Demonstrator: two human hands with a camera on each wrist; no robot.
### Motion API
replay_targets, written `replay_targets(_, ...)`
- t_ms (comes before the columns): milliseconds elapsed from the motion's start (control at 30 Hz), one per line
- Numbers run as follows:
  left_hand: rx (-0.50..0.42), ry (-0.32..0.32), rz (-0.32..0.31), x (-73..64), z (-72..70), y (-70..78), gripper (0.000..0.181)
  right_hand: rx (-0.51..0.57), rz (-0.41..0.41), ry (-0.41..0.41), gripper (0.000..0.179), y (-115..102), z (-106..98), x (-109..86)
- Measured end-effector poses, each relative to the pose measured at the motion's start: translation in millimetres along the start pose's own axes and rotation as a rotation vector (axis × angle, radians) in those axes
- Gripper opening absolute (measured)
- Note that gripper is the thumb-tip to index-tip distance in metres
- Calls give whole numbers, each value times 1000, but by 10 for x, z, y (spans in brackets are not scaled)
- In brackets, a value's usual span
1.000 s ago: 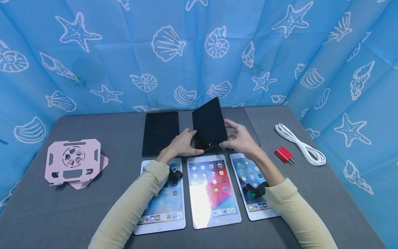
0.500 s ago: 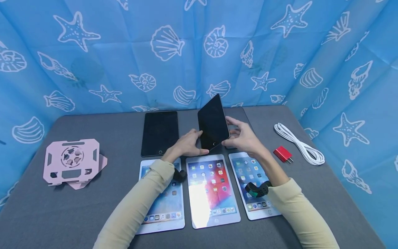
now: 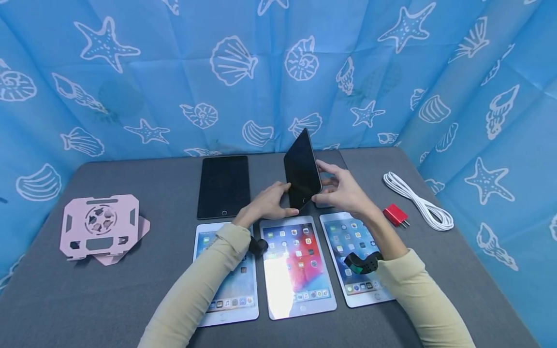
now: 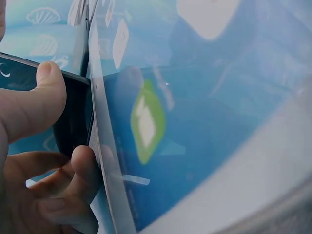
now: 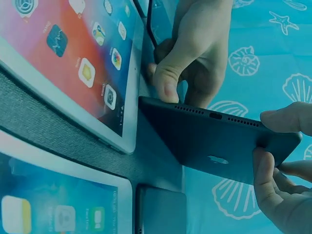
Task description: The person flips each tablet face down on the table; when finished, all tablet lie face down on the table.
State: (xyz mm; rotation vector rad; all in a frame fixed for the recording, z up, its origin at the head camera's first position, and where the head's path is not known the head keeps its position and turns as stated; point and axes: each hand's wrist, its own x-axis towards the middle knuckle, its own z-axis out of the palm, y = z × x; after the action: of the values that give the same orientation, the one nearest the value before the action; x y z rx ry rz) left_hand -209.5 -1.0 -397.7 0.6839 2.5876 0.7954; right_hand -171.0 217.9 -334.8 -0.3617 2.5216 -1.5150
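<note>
A black tablet [image 3: 299,166] stands steeply tilted on the far half of the table, its screen facing left. The left hand [image 3: 271,200] grips its lower left corner, with the thumb on the bottom edge and the fingers curled round the side edge. On the opposite side the right hand [image 3: 341,191] pinches the lower right corner. The right wrist view shows the tablet's dark back [image 5: 214,146] with a logo, a port and speaker holes. Directly in front of the hands lies a white tablet [image 3: 315,270] with a lit home screen.
Another black tablet [image 3: 224,186] lies flat at the left; a dark tablet [image 3: 335,158] lies partly hidden behind the right hand. Lit white tablets flank the middle one, left [image 3: 237,285] and right [image 3: 345,237]. A pink stand [image 3: 119,227], red charger [image 3: 395,215] and white cable [image 3: 419,200] lie farther out.
Both hands keep hold of the black tablet. It has shifted right and turned more upright, showing a narrower screen. The left hand has moved right with it.
</note>
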Motion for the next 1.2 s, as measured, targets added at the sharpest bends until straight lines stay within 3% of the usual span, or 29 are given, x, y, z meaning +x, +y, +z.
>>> replay_targets(300, -64, -4, 1, -5, 26, -31, 84, -36, -16, -12, 84, -57, 29, 3)
replay_targets(433, -90, -22, 35, -18, -3, -73, 83, -44, -20, -9, 84, -52, 46, 5)
replay_targets(667, -262, -72, 114, -53, -125, -147, 76, -30, -53, 1, 84, -81, 108, 23)
replay_targets(767, -356, -31, 157, -76, -199, -142, 72, -16, -61, -2, 84, -83, 138, 35)
replay_targets(900, -417, 46, 221, -118, -314, -85, 73, -7, -71, -21, 84, -76, 182, 51)
replay_targets(1067, -376, 116, 261, -163, -431, -3, 83, -5, -65, -70, 84, -59, 239, 85)
replay_targets(1200, -339, 134, 267, -192, -481, 26, 90, 23, -28, -129, 82, -15, 274, 113)
